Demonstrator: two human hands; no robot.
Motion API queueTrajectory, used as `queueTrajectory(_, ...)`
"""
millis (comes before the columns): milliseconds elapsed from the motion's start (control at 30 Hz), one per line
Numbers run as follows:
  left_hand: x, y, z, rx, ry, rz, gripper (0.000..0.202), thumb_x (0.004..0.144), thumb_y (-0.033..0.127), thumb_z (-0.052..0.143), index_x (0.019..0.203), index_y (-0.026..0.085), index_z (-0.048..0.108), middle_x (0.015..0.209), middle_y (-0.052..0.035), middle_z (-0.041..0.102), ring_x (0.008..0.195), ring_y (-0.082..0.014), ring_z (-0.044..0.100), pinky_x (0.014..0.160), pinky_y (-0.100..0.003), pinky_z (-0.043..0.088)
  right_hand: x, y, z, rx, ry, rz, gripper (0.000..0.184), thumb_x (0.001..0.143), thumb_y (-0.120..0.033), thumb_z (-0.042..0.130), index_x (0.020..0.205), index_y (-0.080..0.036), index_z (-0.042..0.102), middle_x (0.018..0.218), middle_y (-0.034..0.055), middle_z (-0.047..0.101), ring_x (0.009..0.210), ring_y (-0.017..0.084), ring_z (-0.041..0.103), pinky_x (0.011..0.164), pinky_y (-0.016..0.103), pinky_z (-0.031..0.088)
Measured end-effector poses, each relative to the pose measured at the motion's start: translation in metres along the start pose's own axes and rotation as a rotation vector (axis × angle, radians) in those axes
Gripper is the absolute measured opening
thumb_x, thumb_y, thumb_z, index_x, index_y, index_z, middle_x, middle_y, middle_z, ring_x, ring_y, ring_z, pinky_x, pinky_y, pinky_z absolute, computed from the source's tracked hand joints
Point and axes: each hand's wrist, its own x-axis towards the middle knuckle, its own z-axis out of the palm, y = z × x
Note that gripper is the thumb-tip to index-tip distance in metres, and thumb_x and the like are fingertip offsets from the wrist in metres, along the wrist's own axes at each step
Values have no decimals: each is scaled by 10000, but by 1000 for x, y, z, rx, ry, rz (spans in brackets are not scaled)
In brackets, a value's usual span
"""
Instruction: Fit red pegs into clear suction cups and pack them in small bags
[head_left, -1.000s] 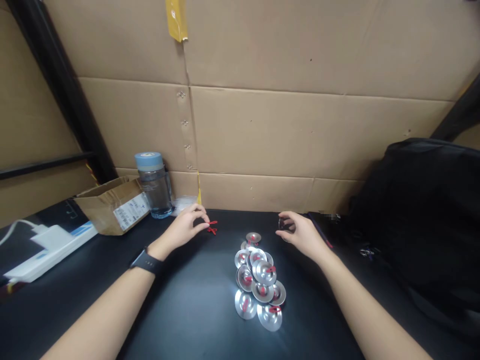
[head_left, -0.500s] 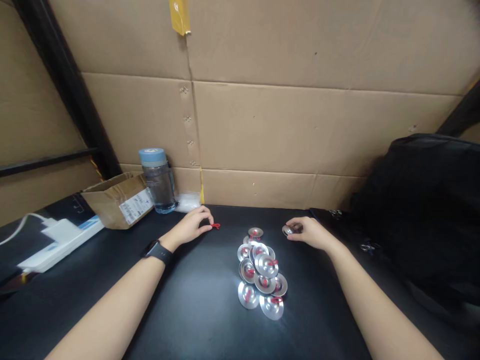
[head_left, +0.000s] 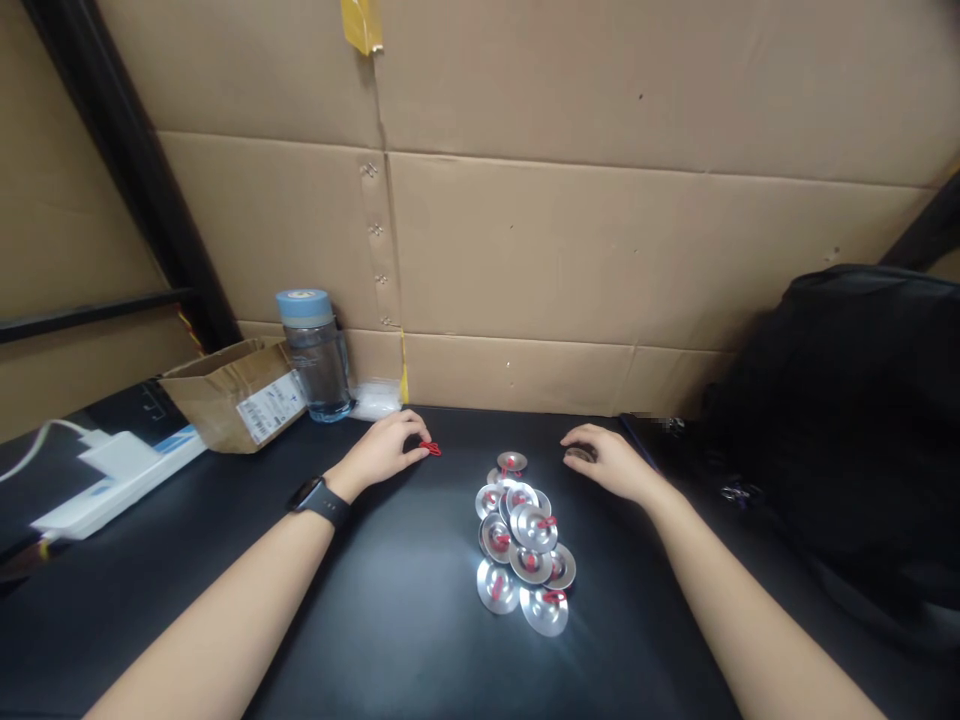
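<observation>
My left hand (head_left: 390, 448) rests at the back left of the black table, thumb and forefinger closed on some looped red cord (head_left: 430, 449). On the right side, my right hand (head_left: 611, 458) curls its fingers and thumb round a small metal finger cymbal (head_left: 580, 455), partly hidden by the hand. Between the hands lies a loose heap of silver finger cymbals (head_left: 534, 528), overlapping each other, most showing a red cord loop at the centre. One finger cymbal (head_left: 512, 461) lies at the far end of the heap.
At the left stand a blue-lidded water bottle (head_left: 319, 360), an open brown paper box (head_left: 225, 400) and a white power strip (head_left: 112, 485) with a charger. A clear plastic packet (head_left: 377, 398) lies by the cardboard wall (head_left: 525, 260). A black bag (head_left: 847, 430) fills the right.
The finger cymbal at my right hand sits deeper between the fingers and shows less. More looped red cord shows at my left fingertips. The heap is unchanged.
</observation>
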Motion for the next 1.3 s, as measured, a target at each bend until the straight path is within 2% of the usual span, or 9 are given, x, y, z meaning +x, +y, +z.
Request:
queueTrajectory(133, -1, 3, -1, 8, -10, -9, 136, 915, 338, 655, 912, 214, 709, 1051, -65, 667, 971, -212, 634, 923, -346, 488, 2, -30, 19, 27, 31, -152, 283, 893, -228, 653, 1170, -239, 710, 1251, 98, 673, 1148, 258, 632, 1017, 450, 496)
queueTrajectory(267, -1, 4, -1, 16, -11, -9, 188, 904, 333, 662, 1044, 218, 709, 1086, -73, 694, 1002, -225, 646, 931, -349, 491, 4, -51, 37, 33, -2, -278, 373, 934, -158, 606, 1282, -278, 660, 1303, 73, 665, 1199, 240, 598, 1046, 449, 469)
queueTrajectory(400, 0, 9, -2, 21, -56, -2, 188, 921, 301, 626, 1067, 229, 720, 1067, -58, 728, 984, -218, 664, 913, -333, 492, 7, -53, 45, 9, -17, -296, 281, 953, -163, 605, 1175, -291, 721, 1176, 39, 735, 1073, 219, 648, 974, 408, 500)
queueTrajectory(600, 2, 17, -5, 44, -73, -5, 158, 917, 313, 637, 1017, 233, 730, 1014, -49, 737, 945, -215, 663, 886, -335, 494, 11, -49, 42, -4, 116, -265, 212, 980, -196, 579, 1056, -274, 761, 1074, 42, 754, 994, 214, 657, 909, 390, 529)
queueTrajectory(700, 5, 33, -6, -4, -6, 14, 198, 940, 328, 620, 1087, 232, 711, 1106, -61, 714, 1018, -221, 648, 937, -357, 487, 10, -52, 34, 50, 202, -279, 206, 984, -216, 586, 1036, -286, 774, 1074, 49, 740, 993, 210, 659, 903, 385, 540)
queueTrajectory(833, 9, 77, -6, -134, 67, 53, 219, 1005, 334, 533, 1132, 256, 693, 1166, -54, 684, 1081, -209, 621, 981, -373, 474, 4, -70, 23, 135, 281, -357, 197, 967, -211, 622, 1016, -307, 786, 1093, 50, 707, 1010, 207, 650, 890, 370, 550)
queueTrajectory(933, 9, 110, -4, -203, 76, 111, 220, 1014, 338, 533, 1148, 273, 695, 1201, -53, 662, 1142, -212, 592, 1016, -384, 452, -2, -90, 21, 190, 283, -430, 176, 952, -214, 650, 1010, -305, 790, 1098, 54, 694, 998, 202, 634, 846, 352, 558)
queueTrajectory(1000, 8, 124, -3, -229, 58, 139, 195, 1008, 338, 553, 1109, 280, 710, 1195, -43, 658, 1138, -209, 587, 1019, -381, 444, -6, -102, 21, 202, 271, -478, 185, 950, -205, 653, 1022, -308, 789, 1098, 58, 692, 993, 203, 624, 804, 343, 562)
queueTrajectory(1300, 7, 126, -3, -253, -23, 138, 146, 964, 366, 625, 977, 284, 746, 1197, -39, 638, 1144, -234, 566, 1019, -410, 438, -9, -113, 24, 149, 302, -546, 199, 931, -188, 680, 1009, -328, 797, 1051, 57, 704, 968, 203, 619, 776, 350, 566)
